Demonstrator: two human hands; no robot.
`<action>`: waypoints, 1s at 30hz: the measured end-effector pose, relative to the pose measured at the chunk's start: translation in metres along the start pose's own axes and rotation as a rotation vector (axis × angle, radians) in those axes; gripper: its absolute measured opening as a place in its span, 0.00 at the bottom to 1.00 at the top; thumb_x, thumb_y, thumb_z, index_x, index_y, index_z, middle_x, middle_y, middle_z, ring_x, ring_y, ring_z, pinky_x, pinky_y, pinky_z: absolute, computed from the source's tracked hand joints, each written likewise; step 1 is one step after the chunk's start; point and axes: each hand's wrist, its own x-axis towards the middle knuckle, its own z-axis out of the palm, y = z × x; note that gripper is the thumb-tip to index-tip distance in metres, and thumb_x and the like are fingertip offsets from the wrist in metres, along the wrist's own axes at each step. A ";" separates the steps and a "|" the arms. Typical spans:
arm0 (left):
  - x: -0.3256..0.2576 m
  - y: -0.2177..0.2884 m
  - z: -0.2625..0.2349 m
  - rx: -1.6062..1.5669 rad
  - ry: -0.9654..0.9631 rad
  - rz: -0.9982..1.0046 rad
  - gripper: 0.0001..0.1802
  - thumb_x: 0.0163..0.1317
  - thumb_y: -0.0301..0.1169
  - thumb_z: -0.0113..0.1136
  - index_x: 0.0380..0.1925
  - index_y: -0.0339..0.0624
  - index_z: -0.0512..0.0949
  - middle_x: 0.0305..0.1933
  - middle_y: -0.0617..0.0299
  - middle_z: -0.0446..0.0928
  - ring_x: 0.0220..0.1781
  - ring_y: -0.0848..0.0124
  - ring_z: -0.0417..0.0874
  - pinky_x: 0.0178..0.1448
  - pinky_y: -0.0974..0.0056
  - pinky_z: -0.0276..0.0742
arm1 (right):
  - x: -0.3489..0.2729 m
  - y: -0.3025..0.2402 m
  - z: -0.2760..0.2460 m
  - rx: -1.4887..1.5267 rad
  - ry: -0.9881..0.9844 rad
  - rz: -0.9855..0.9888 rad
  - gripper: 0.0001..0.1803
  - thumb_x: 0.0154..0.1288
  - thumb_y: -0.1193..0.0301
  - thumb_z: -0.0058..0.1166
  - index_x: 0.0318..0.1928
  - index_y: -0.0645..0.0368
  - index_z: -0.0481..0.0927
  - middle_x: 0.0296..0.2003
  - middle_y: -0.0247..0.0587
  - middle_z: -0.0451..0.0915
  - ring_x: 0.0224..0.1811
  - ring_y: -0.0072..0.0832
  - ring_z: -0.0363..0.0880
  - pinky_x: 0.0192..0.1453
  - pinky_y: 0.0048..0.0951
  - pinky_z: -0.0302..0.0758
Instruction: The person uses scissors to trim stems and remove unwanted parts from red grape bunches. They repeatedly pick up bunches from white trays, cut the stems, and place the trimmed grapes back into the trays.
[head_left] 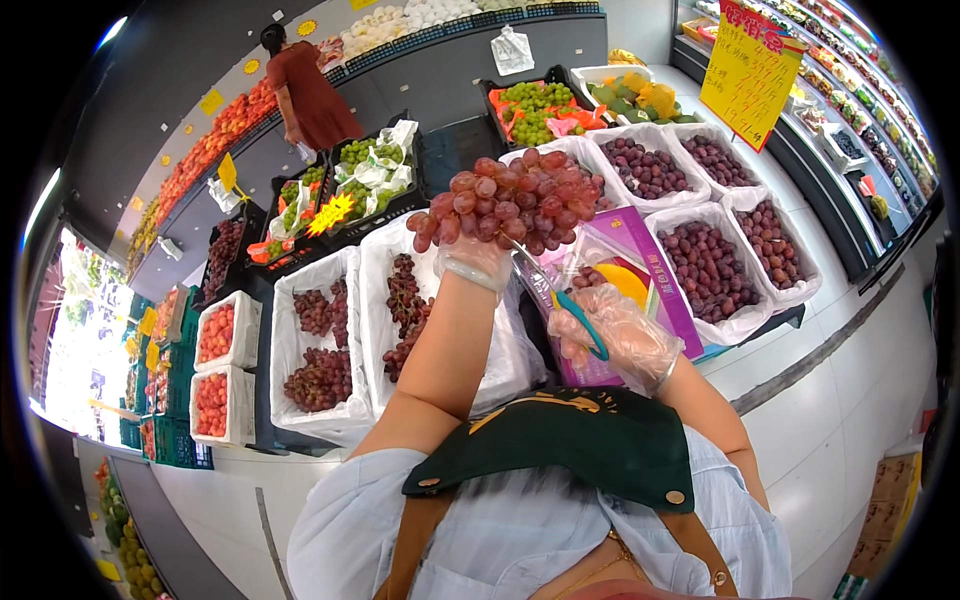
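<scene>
Grapes (515,200), round, glossy, tightly clustered

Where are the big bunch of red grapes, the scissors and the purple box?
bunch of red grapes (515,200), head view, middle of the cluster.
scissors (580,318), head view, teal handle in the gloved right hand (615,340).
purple box (655,265), head view, its right side panel.

One bunch of red grapes (510,200) held up, one pair of scissors (560,295), two gloved hands, one purple box (655,265).
</scene>
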 end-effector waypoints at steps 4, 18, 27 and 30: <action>0.002 -0.004 0.001 -0.013 -0.012 -0.012 0.23 0.71 0.49 0.42 0.49 0.43 0.74 0.60 0.51 0.73 0.64 0.51 0.73 0.70 0.45 0.69 | 0.000 -0.002 -0.001 -0.022 -0.045 -0.067 0.21 0.67 0.52 0.59 0.33 0.59 0.76 0.21 0.32 0.75 0.21 0.18 0.72 0.28 0.20 0.70; 0.006 -0.010 0.010 -0.039 -0.021 -0.031 0.20 0.66 0.48 0.45 0.36 0.44 0.76 0.57 0.51 0.74 0.66 0.46 0.71 0.71 0.40 0.67 | -0.008 -0.002 0.010 0.082 -0.096 -0.013 0.29 0.73 0.43 0.44 0.37 0.61 0.76 0.24 0.35 0.75 0.25 0.20 0.72 0.33 0.21 0.68; 0.003 -0.012 0.024 -0.025 -0.087 -0.024 0.16 0.64 0.46 0.50 0.28 0.47 0.77 0.53 0.55 0.77 0.66 0.45 0.71 0.70 0.39 0.68 | -0.006 0.005 0.017 0.078 -0.056 -0.108 0.30 0.74 0.46 0.41 0.39 0.64 0.76 0.24 0.37 0.75 0.25 0.22 0.73 0.32 0.22 0.71; -0.001 -0.012 0.040 -0.072 -0.107 -0.023 0.16 0.62 0.46 0.51 0.26 0.46 0.78 0.52 0.54 0.77 0.65 0.44 0.71 0.69 0.38 0.68 | -0.007 0.001 0.015 0.087 -0.063 -0.105 0.27 0.73 0.46 0.46 0.39 0.62 0.75 0.23 0.35 0.76 0.24 0.21 0.73 0.31 0.21 0.68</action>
